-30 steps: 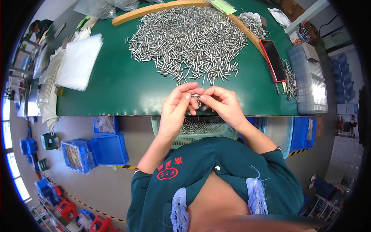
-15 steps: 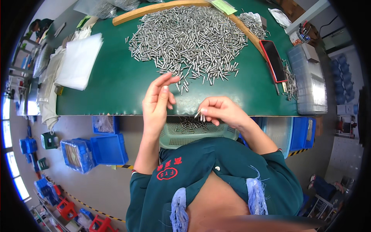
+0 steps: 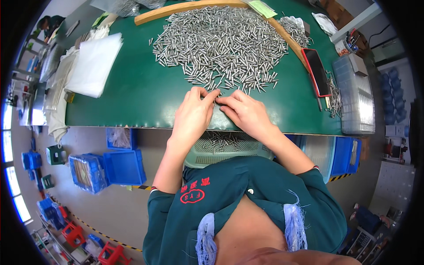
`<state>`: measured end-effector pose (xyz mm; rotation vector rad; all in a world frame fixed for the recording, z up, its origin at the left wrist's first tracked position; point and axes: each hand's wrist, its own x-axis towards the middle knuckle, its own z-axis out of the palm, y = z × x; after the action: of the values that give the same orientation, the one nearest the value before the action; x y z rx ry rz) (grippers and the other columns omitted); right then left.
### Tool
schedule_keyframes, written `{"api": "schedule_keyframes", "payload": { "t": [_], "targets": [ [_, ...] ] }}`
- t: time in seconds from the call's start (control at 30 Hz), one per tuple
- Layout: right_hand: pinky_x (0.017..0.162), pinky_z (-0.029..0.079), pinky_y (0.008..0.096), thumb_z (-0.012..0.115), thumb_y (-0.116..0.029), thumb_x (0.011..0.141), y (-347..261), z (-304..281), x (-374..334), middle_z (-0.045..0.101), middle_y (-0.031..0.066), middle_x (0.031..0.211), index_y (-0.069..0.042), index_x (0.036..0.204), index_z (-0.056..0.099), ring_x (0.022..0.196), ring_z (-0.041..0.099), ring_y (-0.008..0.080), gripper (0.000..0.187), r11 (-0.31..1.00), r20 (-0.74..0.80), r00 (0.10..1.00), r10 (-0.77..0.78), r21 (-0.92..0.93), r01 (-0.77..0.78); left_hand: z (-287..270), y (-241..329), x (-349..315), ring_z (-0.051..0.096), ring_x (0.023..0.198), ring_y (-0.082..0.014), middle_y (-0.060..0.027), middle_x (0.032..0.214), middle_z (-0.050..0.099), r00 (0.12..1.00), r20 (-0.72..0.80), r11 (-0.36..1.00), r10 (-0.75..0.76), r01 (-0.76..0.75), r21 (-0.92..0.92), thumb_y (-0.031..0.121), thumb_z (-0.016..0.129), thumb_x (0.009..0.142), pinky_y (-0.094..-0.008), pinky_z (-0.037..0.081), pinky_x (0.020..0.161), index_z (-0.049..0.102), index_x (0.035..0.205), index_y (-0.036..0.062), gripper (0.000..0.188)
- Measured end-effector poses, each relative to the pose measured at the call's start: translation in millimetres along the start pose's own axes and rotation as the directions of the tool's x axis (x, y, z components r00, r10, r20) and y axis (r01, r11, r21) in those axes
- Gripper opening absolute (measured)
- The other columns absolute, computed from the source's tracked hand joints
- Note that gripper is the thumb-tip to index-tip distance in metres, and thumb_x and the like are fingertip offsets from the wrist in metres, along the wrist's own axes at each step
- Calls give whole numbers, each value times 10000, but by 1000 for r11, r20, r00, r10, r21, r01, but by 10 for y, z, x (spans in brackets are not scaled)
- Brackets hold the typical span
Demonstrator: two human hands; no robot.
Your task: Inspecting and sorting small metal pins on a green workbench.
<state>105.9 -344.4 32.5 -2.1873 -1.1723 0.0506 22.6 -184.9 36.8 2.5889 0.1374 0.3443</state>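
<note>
A large heap of small silvery metal pins (image 3: pixel 221 46) with tapered ends covers the middle of the green table. At its near edge my left hand (image 3: pixel 194 114) and my right hand (image 3: pixel 248 114) almost meet at the fingertips. Both are closed in a pinch over a few pins (image 3: pixel 215 103), which the fingers mostly cover. How many pins each hand grips cannot be made out. Below the table edge, in front of my body, a pale green mesh basket (image 3: pixel 198 160) holds more loose pins (image 3: pixel 221 142).
Wooden strips (image 3: pixel 190 8) border the heap at the back and right. To the right lie a red-edged phone (image 3: pixel 316 73), more pins (image 3: pixel 334 95) and clear plastic boxes (image 3: pixel 353 97). White sheets (image 3: pixel 95 64) lie at left. Blue crates (image 3: pixel 124 168) stand on the floor.
My right hand has moved from above the basket up and forward to the heap's near edge, carrying a few pins. My left hand has turned palm down, and its fingers have closed beside the right.
</note>
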Motion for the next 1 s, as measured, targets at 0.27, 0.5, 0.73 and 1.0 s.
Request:
{"api": "schedule_keyframes", "payload": {
  "t": [0.27,0.5,0.73,1.0],
  "targets": [
    [589,507,352,675,-196,820,85,-61,-181,557,25,843,-126,873,634,763,617,214,97,998,-17,998,-57,-6,57,10,1,-48,574,912,-272,-94,943,545,999,-35,1000,-1,2,20,110,645,833,-378,483,751,615,985,71,160],
    [622,514,348,688,-199,810,-67,-60,-77,564,16,896,-121,938,636,829,608,203,158,999,-2,1000,5,44,-5,-10,7,-19,589,876,-269,-86,921,560,989,-146,999,-9,13,29,82,603,855,-378,487,731,613,983,73,129],
    [672,516,333,693,-157,790,72,-9,-95,568,25,936,-109,934,641,857,603,199,161,989,17,990,-142,-39,143,46,-48,-24,598,852,-266,-78,908,577,995,-70,991,-77,84,107,78,619,837,-381,491,710,609,967,81,131],
    [721,503,358,713,-104,756,25,-115,-107,589,59,946,-85,1092,572,869,592,256,365,993,41,993,-115,22,114,68,95,-99,607,833,-294,-107,851,547,993,-17,991,-113,114,64,165,636,845,-413,511,692,560,948,55,168]
  ]
}}
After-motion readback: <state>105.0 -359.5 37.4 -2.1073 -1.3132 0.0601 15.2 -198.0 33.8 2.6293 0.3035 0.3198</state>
